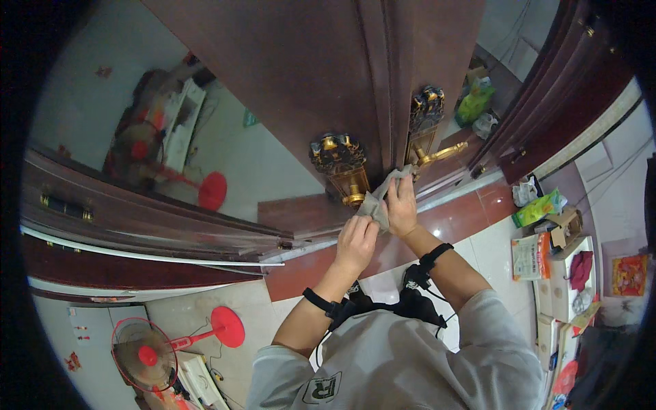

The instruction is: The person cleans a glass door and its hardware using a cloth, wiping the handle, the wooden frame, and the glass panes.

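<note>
Between my hands a grey cloth [376, 205] is stretched beside the ornate door hardware. My left hand [356, 243] grips its lower end, just below the gold knob [353, 196] of the left lock plate [338, 159]. My right hand [401, 205] has its fingers raised against the upper part of the cloth, under the gold lever handle [443, 152] of the right lock plate [427, 113]. Both plates are fixed to a dark brown double door [307, 77]. The cloth hides part of the door edge between them.
A red pedestal fan [148, 353] stands at lower left, its cable on the floor. At right are a green bag [540, 207], an open cardboard box [566, 225] and a white cabinet [561, 271]. A reddish tiled threshold [302, 269] runs below the door. Glossy panels reflect the room.
</note>
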`<state>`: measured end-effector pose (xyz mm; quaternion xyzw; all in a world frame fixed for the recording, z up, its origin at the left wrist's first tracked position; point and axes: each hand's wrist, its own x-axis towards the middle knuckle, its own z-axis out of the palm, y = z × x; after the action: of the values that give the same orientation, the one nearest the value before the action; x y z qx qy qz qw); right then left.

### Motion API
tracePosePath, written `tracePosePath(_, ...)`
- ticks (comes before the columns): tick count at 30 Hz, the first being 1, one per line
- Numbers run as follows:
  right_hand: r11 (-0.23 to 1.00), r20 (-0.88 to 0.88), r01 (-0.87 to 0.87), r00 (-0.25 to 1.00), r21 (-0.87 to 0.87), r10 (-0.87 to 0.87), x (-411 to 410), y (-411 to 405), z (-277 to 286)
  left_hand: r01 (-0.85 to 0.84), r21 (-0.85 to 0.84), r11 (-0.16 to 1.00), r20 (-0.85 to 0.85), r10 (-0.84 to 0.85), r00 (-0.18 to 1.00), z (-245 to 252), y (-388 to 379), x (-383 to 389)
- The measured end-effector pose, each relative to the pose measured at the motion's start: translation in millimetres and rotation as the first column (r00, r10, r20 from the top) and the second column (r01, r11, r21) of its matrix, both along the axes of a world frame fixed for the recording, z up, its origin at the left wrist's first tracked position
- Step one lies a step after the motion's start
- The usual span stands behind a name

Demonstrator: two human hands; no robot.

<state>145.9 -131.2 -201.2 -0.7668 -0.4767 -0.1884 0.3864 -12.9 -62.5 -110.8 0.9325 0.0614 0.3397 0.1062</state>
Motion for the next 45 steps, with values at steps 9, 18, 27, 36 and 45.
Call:
tracePosePath(9, 0.982, 0.331, -0.061, 0.944, 0.178, -0.001, 38, 31, 78, -0.055, 0.029, 0.998, 0.154, 0.049, 0.987, 28, 5, 10)
tracePosePath(18, 0.893, 0.074, -0.042, 0.994, -0.449, 0.084, 3, -8, -30, -0.034, 0.107, 0.994, -0.364, 0.071, 0.929, -98, 1, -8)
tracePosePath(27, 0.989, 0.164, -0.120, 0.977, -0.084, 0.133, 7, 0, 20, -0.109, -0.169, 0.980, -0.091, 0.094, 0.991, -56, -11, -6)
tracePosePath(36, 0.948, 0.124, -0.077, 0.985, -0.308, 0.121, 9, 8, -60, -0.123, -0.278, 0.953, -0.193, 0.070, 0.979, -83, 0, -6)
tracePosePath(45, 0.961, 0.057, -0.121, 0.989, -0.251, 0.139, -9, -7, -41, 0.018, -0.219, 0.976, 0.032, -0.011, 0.999, -41, -16, -25)
